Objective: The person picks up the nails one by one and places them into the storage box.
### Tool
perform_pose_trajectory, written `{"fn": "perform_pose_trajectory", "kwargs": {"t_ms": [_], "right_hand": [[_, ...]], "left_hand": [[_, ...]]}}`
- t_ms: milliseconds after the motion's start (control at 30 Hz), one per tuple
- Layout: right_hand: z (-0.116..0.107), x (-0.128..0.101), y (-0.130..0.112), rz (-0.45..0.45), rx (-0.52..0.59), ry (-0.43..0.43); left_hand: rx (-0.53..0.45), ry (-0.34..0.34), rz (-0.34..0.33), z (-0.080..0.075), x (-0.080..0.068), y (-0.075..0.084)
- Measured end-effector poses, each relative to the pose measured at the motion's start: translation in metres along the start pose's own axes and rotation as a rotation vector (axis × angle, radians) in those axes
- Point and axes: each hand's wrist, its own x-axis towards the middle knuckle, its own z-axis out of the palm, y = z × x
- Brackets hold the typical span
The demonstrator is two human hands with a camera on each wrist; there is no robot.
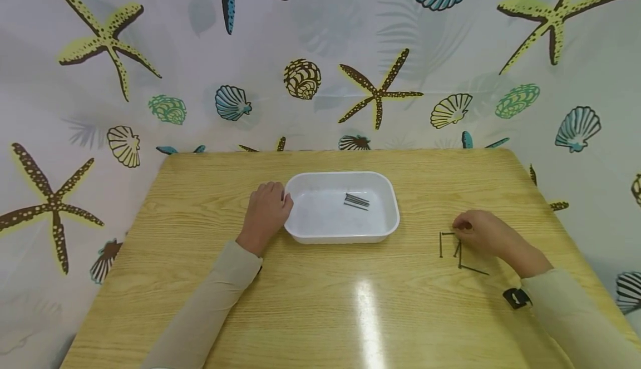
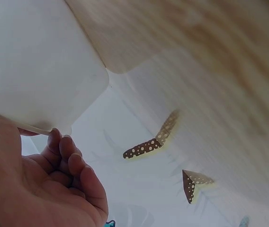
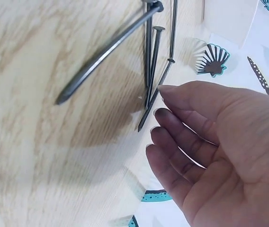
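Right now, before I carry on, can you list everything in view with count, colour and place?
Tray: one, white plastic, middle of the table.
Nails in tray: a few, dark grey, right of its centre; exact count unclear.
Loose nails: about five, dark grey, on the table right of the tray.
Table: one, light wood grain.
Curtain: white with starfish and shell prints, behind and beside the table.
Left hand: rests against the tray's left rim, fingers loosely curled.
Right hand: over the loose nails, fingertips at one nail.
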Motion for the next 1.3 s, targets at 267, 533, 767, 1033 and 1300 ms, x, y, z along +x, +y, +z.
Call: {"fn": "perform_pose_trajectory", "kwargs": {"t_ms": [267,533,767,1033,1300], "right_hand": [[0.002,0.0018,0.0016,-0.007,0.003,-0.029],[0.0029,0.0042,0.0046,-0.005,0.015,-0.028],[0.0046,0.0066,0.009,0.0,0.017,-0.029],[0.0038,0.0069,0.0063,0.016,0.027,-0.045],[0.0033,0.0082,0.007,0.024,0.032,-0.065]], "left_hand": [[0.009,0.0,-0.002,-0.002,-0.0003,0.0016],[0.019,0.009,0.007,-0.0002,-0.0002,-0.0001],[0.016,-0.001,-0.001,0.0009,0.0008,-0.0007],[0.02,0.006,0.004,0.0004,0.0008,0.0004],[0.02,0.002,0.003,0.0001,0.0002,0.0006]]}}
